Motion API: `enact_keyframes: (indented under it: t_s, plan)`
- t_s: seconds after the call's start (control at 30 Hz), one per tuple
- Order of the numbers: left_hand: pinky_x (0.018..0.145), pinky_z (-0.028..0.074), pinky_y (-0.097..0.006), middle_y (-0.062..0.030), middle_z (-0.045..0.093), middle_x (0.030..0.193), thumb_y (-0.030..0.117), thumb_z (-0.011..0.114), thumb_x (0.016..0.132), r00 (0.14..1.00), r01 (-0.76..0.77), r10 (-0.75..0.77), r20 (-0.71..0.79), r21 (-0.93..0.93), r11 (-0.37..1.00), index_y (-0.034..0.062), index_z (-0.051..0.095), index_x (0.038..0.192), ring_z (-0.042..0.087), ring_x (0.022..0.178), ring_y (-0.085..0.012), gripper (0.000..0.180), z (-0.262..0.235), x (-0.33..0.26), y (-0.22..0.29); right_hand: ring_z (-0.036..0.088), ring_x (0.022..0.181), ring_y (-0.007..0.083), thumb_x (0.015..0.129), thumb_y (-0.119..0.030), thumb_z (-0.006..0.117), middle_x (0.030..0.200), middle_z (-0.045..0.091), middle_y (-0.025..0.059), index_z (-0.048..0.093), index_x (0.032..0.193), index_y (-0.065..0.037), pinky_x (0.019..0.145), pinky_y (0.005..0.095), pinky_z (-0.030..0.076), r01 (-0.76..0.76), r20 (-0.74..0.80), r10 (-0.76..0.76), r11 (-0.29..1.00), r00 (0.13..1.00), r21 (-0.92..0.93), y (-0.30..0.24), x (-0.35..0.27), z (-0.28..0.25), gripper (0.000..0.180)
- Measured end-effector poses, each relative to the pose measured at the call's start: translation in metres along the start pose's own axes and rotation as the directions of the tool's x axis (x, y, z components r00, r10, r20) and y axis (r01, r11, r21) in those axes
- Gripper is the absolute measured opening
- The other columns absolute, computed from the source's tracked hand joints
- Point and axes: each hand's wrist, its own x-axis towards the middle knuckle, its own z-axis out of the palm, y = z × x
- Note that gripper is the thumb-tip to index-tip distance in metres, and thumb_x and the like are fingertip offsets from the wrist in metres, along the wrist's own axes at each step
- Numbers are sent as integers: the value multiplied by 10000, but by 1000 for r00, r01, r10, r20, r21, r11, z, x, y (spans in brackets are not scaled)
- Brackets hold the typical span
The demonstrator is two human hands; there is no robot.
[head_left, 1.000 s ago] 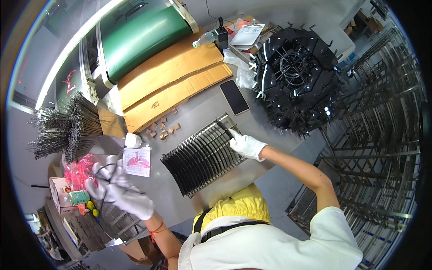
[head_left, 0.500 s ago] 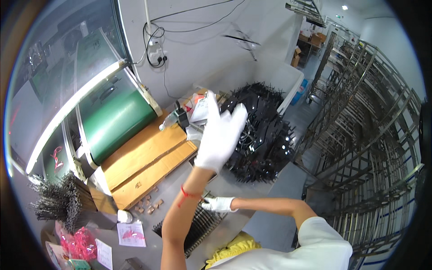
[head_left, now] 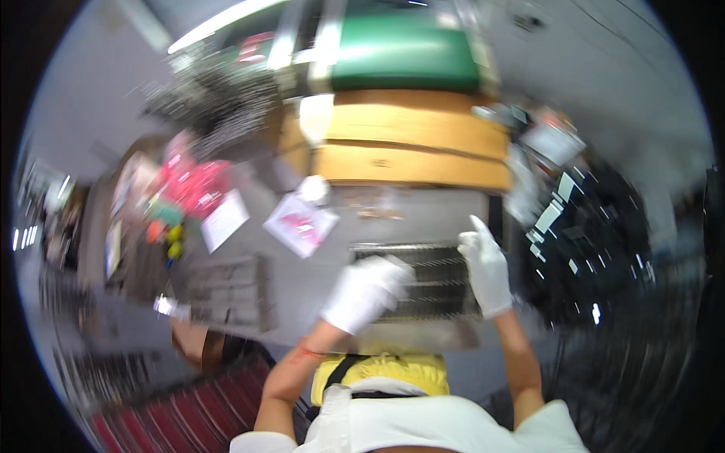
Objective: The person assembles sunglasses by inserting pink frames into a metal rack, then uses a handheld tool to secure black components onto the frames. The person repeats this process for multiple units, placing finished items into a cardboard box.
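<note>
A dark metal rack with rows of small prongs (head_left: 434,281) lies on the table in front of me. My left hand (head_left: 370,291), in a white glove, is over the rack's left side. Motion smears its fingers, so I cannot make out whether it holds anything. My right hand (head_left: 487,273), also gloved in white, is at the rack's right edge with its fingers stretched out and apart. Nothing shows in it. To the right is a big heap of glossy black parts (head_left: 596,234), blurred.
Beyond the rack, small brown pieces (head_left: 377,214) lie before a flat cardboard sheet (head_left: 415,166) and a green conveyor belt (head_left: 408,53). Leftward are a printed sheet (head_left: 302,226), a pink plastic bag (head_left: 198,181), a bundle of dark rods (head_left: 215,102) and another metal frame (head_left: 226,291).
The view has swung left. My left hand, raised open towards the black heap with a thin black piece in mid-air beyond it, has come back to the rack. My right hand stays beside the rack.
</note>
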Motion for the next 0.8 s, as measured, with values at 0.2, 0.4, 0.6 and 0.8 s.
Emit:
enact_keyframes:
  t_s: [0.2,0.4,0.6,0.8]
  plan:
    - [509,514,-382,-87,644,696,370,576,912,965,-231,253,-74,226,946,64,647,819,641,578,-286,327,38,-58,-8,178,1460,320,828,18,545,1592,101,136,127,1538,-143,1145,528,219,-142,201,4,720,980,680,-114,-12,120,839]
    - [608,524,-411,-106,648,836,332,571,916,979,-109,65,195,225,968,61,613,930,630,669,-306,274,-24,-140,-66,478,1264,316,933,-109,500,1408,453,202,483,1357,-8,1122,428,272,274,403,-561,769,723,578,-140,-23,244,436]
    - [681,527,-401,-88,648,884,205,582,879,953,-186,231,-194,226,956,85,627,1030,647,780,-270,198,-134,-218,-174,593,1079,280,907,-94,616,1379,488,186,224,1528,-104,861,388,528,-250,479,-117,733,870,633,-248,-20,462,734]
    - [1015,438,-402,-188,599,1222,196,608,896,708,342,-289,-644,-44,939,19,585,1230,565,1142,-333,379,-261,-312,-245,622,975,259,937,-387,582,1333,486,182,439,1347,-95,783,397,560,-463,485,203,727,851,507,-118,221,651,523]
